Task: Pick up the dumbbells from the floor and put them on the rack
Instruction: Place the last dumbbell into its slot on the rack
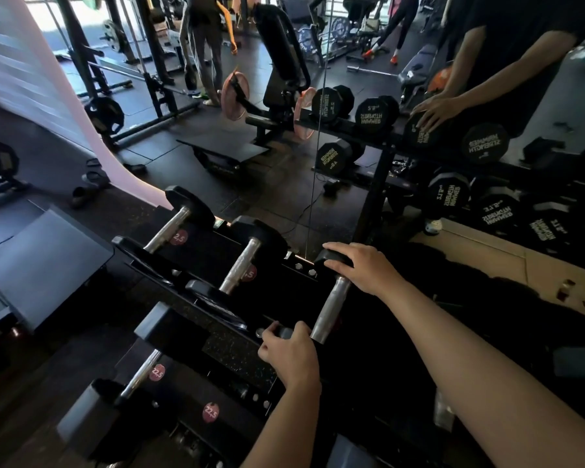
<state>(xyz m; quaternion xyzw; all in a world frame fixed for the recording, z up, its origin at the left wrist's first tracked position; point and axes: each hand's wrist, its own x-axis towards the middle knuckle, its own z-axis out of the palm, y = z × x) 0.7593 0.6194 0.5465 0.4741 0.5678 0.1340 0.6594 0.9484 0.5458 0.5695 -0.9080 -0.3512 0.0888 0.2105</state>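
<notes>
A gym: a dumbbell rack [217,261] against a wall mirror [453,96], weight plates [235,95], a bench machine [277,62] on rubber flooring [183,157].

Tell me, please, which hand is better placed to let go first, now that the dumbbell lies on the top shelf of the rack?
Probably the left hand. It only grips the near head of the dumbbell at the rack's front edge. The right hand lies over the far head by the mirror and can steady it.

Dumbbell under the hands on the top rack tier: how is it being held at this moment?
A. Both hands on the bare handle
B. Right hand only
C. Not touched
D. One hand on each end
D: the right hand covers the far head and the left hand grips the near end, leaving the dumbbell handle bare.
</notes>
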